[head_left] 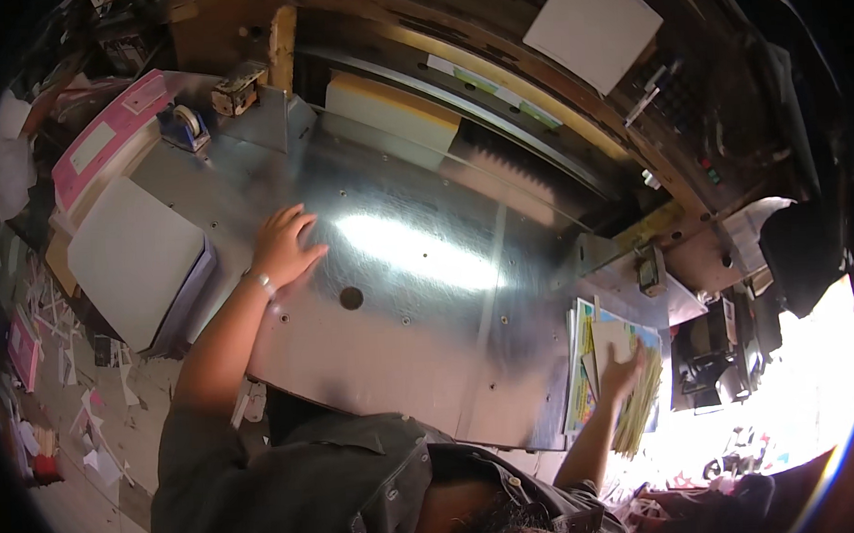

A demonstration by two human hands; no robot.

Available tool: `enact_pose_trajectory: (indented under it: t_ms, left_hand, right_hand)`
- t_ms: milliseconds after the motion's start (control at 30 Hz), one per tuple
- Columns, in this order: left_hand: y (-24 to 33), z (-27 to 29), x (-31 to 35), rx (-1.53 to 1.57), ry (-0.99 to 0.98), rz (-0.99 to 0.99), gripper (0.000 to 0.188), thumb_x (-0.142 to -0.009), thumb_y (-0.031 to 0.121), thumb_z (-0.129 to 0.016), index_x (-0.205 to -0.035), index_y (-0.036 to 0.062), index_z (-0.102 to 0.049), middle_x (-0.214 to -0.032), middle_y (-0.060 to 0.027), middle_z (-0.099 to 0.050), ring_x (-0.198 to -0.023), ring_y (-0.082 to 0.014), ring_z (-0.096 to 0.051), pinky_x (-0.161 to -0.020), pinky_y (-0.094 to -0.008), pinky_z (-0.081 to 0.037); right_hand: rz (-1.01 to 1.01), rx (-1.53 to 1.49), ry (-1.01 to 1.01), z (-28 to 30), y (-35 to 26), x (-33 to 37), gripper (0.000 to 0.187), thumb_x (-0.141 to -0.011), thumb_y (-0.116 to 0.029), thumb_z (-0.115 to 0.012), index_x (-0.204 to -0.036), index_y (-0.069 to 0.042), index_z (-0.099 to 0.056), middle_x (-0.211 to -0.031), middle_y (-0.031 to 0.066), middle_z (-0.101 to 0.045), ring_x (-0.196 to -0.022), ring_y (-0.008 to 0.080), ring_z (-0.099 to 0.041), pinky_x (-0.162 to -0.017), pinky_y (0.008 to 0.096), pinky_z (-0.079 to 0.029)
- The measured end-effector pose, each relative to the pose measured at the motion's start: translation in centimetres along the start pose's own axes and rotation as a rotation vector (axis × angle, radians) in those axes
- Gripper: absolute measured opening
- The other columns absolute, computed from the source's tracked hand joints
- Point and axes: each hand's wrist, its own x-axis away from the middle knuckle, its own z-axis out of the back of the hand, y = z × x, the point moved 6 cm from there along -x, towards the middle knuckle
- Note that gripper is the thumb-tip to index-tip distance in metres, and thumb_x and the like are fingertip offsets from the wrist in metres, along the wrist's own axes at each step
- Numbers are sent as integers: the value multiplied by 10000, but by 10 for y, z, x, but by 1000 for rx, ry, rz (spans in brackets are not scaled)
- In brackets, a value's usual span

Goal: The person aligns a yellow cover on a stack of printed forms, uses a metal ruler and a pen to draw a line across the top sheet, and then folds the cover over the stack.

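A shiny metal work table (392, 349) spreads out in front of me. My left hand (288, 249) is over its left part, fingers spread and holding nothing; a metal bracelet or watch circles that wrist. To the right, my right hand (622, 374) reaches over a stack of colourful printed sheets (579, 393) at the table's right edge. Its thumb and fingers are apart against a small cream sheet (609, 337) on top. Whether they grip that sheet is hard to make out. Near the left hand lies a tall stack of white paper (136, 255).
A blue tape dispenser (185, 127) and a pink-covered stack (107, 147) stand at the back left. Behind the table is a machine's slot with a pale, yellow-edged board (392, 116). A white sheet (593, 31) lies above it. Paper scraps (97, 452) litter the floor at left.
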Motion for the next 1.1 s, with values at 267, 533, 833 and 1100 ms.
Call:
enact_pose_trajectory:
  t_ms: [267, 533, 833, 1100]
  left_hand:
    - [-20, -51, -152, -45, 122, 307, 705, -881, 346, -837, -1503, 136, -580, -1577, -100, -554, -1457, -300, -511, -1230, -462, -379]
    - [-67, -63, -242, 21, 172, 479, 894, -895, 359, -819, -1643, 131, -385, -1513, -199, -599, -1343, -378, -622, -1076, -483, -539]
    - [-79, -64, -290, -178, 84, 648, 733, -941, 476, -734, -1552, 161, -480, -1299, -208, -743, -1193, -444, -717, -982, -531, -587]
    - [-98, -77, -286, -108, 182, 580, 612, -909, 449, -770, -1417, 153, -602, -1282, -189, -749, -1188, -426, -712, -990, -514, -573]
  right_hand:
    - [224, -339, -708, -193, -323, 26, 1185, -665, -395, -984, -1638, -55, -399, -1644, 218, -468, -1589, 392, -337, -1324, 583, -80]
    - [154, -449, -666, -334, -457, -66, 1316, -657, -433, -979, -1699, -70, -262, -1600, 201, -525, -1588, 348, -357, -1306, 660, -64]
    - [156, -306, -683, -345, -486, -87, 1233, -674, -561, -950, -1676, -147, -363, -1550, 87, -609, -1599, 348, -338, -1294, 700, -3]
    - [151, -320, -660, -339, -485, -85, 1105, -669, -499, -951, -1616, -173, -484, -1535, 132, -623, -1589, 371, -354, -1293, 697, -9]
